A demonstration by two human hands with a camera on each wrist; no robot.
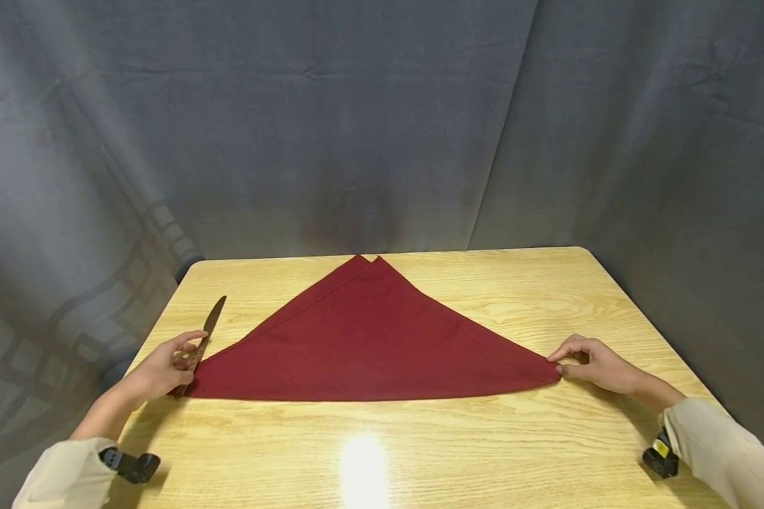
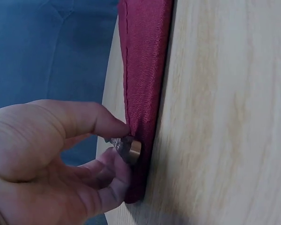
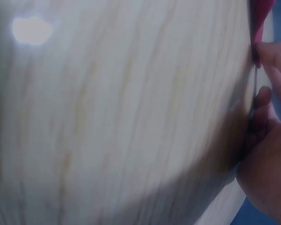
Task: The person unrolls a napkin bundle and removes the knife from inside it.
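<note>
I see the red napkin (image 1: 369, 339) already folded into a triangle, long fold toward the table's (image 1: 484, 452) near edge — my left hand (image 1: 159, 367) and right hand (image 1: 595, 364) each pinch an end corner, a knife (image 1: 205, 338) beside the left; further folds remain.

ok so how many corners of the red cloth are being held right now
2. The left hand pinches the left corner of the red cloth beside the knife; the right hand pinches the right corner. The far tip lies free.
</note>
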